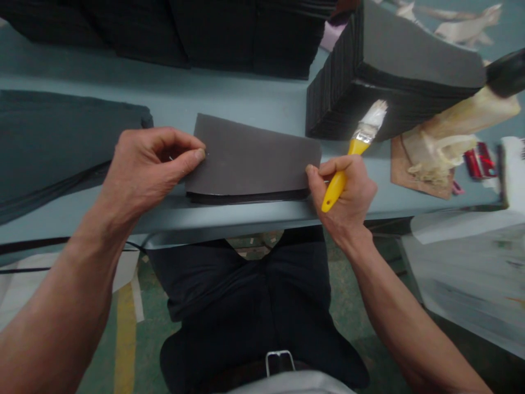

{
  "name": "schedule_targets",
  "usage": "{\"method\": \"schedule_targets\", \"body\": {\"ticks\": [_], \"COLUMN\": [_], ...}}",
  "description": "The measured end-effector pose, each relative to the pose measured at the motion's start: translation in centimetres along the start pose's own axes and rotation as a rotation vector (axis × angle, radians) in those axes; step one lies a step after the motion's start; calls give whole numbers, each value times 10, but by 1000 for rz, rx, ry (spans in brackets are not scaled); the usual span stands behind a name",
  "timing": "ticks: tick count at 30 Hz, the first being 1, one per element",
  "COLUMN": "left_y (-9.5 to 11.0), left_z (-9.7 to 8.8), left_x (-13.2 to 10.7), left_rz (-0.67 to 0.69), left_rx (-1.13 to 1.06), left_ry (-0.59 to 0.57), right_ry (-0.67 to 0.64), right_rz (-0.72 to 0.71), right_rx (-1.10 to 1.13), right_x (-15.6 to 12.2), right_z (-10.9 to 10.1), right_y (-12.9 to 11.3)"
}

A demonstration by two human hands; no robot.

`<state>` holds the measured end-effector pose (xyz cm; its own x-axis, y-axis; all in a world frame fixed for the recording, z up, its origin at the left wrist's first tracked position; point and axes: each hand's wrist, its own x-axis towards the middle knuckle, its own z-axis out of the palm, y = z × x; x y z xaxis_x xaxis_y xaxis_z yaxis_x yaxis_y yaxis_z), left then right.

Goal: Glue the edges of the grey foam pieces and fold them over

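Observation:
A dark grey foam sheet [254, 156] lies at the near edge of the blue-grey table [229, 98], on top of a thin black piece whose edge shows beneath it. My left hand [151, 164] pinches the sheet's left edge between thumb and fingers. My right hand [346, 191] touches the sheet's right edge with the thumb and forefinger while gripping a yellow-handled brush [355, 158]. The brush's whitish bristles point up and away from the sheet.
A tall stack of dark foam sheets [389, 71] stands at the right rear. A glue-caked container [447, 137] rests on a brown board beside it. Dark fabric [53, 148] covers the table's left side, and more black stacks [205, 33] line the back.

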<state>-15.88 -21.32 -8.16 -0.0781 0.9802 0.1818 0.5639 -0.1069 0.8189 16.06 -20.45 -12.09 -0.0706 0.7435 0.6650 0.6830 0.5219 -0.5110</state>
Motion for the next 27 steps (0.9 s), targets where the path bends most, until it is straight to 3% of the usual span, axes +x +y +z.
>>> {"method": "schedule_targets", "body": {"ticks": [17,27], "left_y": [-8,-8], "left_z": [4,7], "left_x": [-4,-2], "left_rz": [-8,-19], "left_rx": [71,9], "left_ry": [-33,-23], "right_ry": [33,-5], "right_rz": [-43,54], "right_rx": [-8,-22], "right_x": [-1,0], "right_z": [8,6], "right_y": [3,-2]}}
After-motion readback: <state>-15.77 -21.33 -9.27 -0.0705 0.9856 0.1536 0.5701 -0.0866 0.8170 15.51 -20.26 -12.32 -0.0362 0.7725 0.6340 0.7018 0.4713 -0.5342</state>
